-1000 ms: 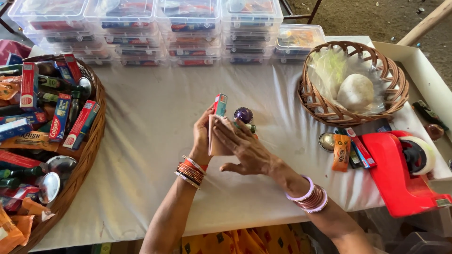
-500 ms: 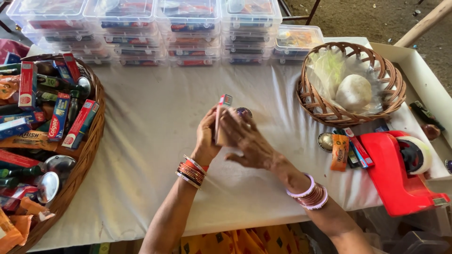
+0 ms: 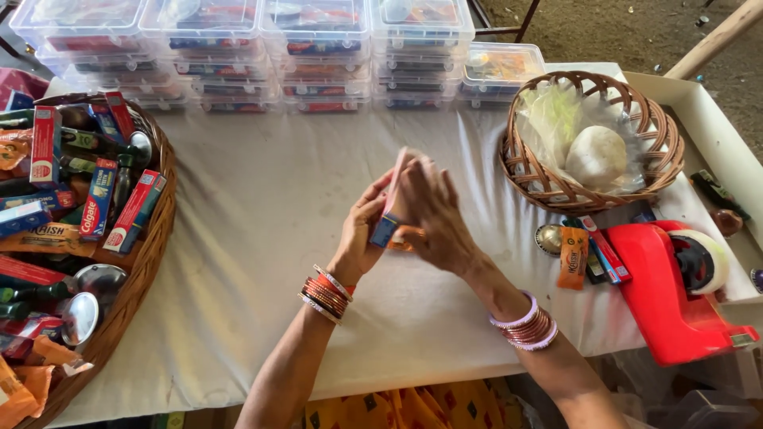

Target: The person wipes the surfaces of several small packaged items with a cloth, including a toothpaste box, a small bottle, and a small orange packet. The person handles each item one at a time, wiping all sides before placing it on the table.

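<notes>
Both hands, left hand (image 3: pixel 362 234) and right hand (image 3: pixel 433 214), clasp a slim box (image 3: pixel 387 222) above the table (image 3: pixel 262 206).

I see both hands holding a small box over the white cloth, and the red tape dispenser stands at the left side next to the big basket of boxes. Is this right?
Not quite. In the head view the red tape dispenser stands at the right side, below the small wicker basket. Both the left hand and right hand do hold the small box over the white cloth.

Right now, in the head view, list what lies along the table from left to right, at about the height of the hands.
Big wicker basket of boxes and spoons → left hand → slim box held upright → right hand → small orange sachet → red tape dispenser.
</notes>
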